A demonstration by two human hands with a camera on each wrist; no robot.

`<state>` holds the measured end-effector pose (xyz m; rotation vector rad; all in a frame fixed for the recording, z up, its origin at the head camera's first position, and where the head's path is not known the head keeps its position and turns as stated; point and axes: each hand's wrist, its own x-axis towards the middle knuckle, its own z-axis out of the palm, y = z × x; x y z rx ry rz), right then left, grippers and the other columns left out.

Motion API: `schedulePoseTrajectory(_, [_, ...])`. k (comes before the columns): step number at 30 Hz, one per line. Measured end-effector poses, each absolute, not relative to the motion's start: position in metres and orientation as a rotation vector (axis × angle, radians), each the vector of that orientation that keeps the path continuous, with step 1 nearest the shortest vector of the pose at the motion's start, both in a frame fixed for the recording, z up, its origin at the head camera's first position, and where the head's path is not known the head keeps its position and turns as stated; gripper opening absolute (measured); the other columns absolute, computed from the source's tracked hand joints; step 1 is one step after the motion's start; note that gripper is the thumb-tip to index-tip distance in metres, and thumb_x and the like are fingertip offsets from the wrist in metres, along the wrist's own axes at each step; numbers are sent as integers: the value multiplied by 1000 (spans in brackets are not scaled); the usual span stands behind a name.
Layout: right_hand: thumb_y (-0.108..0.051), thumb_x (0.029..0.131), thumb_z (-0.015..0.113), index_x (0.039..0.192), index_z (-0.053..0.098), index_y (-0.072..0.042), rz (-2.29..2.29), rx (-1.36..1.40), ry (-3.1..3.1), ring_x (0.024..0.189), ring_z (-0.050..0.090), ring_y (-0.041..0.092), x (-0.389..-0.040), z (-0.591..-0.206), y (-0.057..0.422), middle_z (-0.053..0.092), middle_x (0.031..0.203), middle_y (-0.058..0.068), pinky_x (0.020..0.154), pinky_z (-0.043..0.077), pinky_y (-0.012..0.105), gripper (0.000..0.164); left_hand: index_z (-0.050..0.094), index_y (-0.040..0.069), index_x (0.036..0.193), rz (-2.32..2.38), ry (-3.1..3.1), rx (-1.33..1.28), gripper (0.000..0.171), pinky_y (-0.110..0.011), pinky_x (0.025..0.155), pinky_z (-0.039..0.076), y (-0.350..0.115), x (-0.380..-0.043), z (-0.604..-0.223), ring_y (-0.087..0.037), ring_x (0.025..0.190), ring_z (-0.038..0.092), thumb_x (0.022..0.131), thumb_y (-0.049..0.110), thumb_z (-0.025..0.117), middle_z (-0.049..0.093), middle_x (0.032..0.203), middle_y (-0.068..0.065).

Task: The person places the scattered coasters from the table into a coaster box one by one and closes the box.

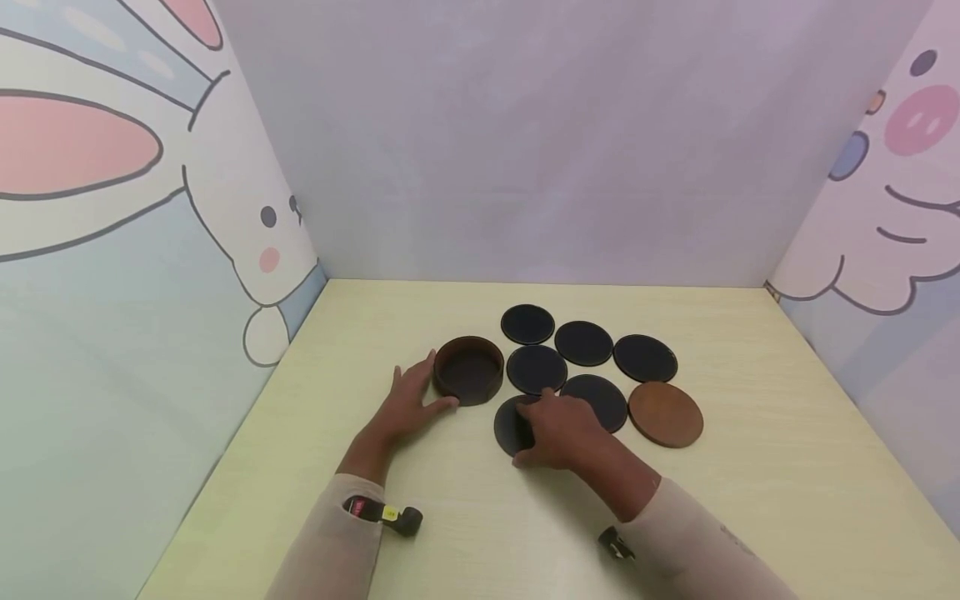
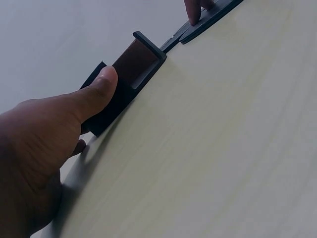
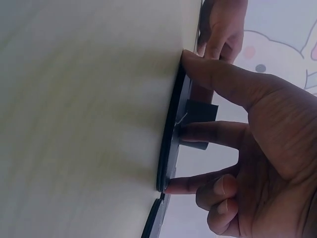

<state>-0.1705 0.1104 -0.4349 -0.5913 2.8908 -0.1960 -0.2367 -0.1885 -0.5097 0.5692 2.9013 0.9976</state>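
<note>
My left hand [image 1: 405,408] holds the side of a round, dark brown coaster holder [image 1: 480,399], with the thumb at its near rim. In the left wrist view, the thumb presses against the holder's wall [image 2: 136,64]. To the right of it, my right hand [image 1: 562,429] spans a round black coaster [image 1: 508,429] low over the table. The right wrist view has the thumb on one edge of this coaster [image 3: 173,124] and fingertips on its face and opposite edge. The remaining fingers of that hand are curled in.
Several more black coasters lie flat behind and to the right, among them one [image 1: 537,370] beside the holder and one [image 1: 645,358] farther right. A brown coaster [image 1: 666,414] lies at the right end. Cartoon-printed side walls and a plain back wall [image 1: 547,167] enclose the pale table [image 1: 750,500].
</note>
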Motion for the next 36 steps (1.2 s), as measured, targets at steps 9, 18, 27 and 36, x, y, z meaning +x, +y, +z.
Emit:
schedulePoseTrajectory(9, [-58,77,94,142,74,-19,-206,-605,2904,100,75,41,-172,-439,110,68,128,25,81,64,57,78,20,1,174,985,2907,561,104,-76,135,-2,-188,-234,-509,-43,167,29,101,49,76,32,179,-19])
schedulePoseTrajectory(18, [-65,75,91,141,75,-21,-113,-587,2948,108,61,37,-171,-438,108,64,122,20,81,60,54,80,21,-1,173,985,2919,592,103,-78,134,-1,-188,-234,-508,-44,167,30,101,47,77,33,178,-20])
schedulePoseTrajectory(27, [-54,76,92,145,72,-14,-199,-561,2906,113,57,37,-169,-436,107,59,128,25,78,64,50,82,18,0,174,966,2905,581,105,-76,135,-3,-189,-234,-510,-43,167,28,101,48,76,30,179,-20])
schedulePoseTrajectory(36, [-51,77,92,147,71,-15,-278,-553,2874,114,56,35,-173,-439,111,57,133,25,83,64,49,81,19,0,174,962,2909,582,104,-77,135,-2,-189,-235,-510,-44,167,28,101,50,75,31,179,-20])
